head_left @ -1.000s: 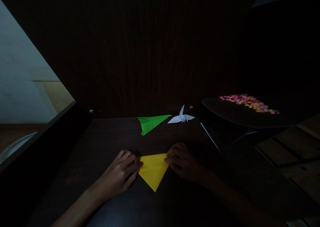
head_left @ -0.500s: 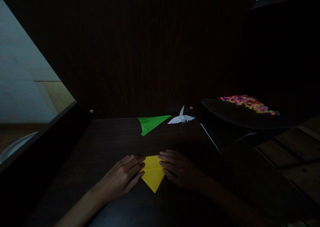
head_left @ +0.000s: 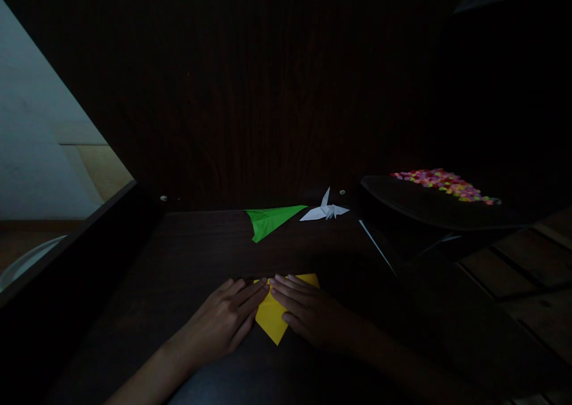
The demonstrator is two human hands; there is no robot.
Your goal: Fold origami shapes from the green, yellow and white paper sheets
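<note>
A folded sheet of yellow paper (head_left: 271,318) lies on the dark wooden surface, one corner pointing toward me. My left hand (head_left: 230,312) rests flat on its left side, fingers stretched out along the top edge. My right hand (head_left: 308,312) lies over the middle and right of the paper, fingers extended and almost meeting the left fingertips. Part of the yellow sheet sticks out beyond the right fingers; the rest under both hands is hidden. Beyond them lie a green folded paper plane (head_left: 272,220) and a white origami crane (head_left: 326,212).
A dark upright panel (head_left: 259,95) closes off the back of the surface. At the right, a rounded dark shelf (head_left: 379,190) bears a pile of colourful small pieces (head_left: 447,184). A thin white strip (head_left: 376,247) lies below that shelf. A raised dark edge (head_left: 89,232) runs along the left.
My right hand has slid left across the yellow paper, toward my left fingertips. The left hand has shifted slightly right. More yellow paper now shows to the right of the right fingers.
</note>
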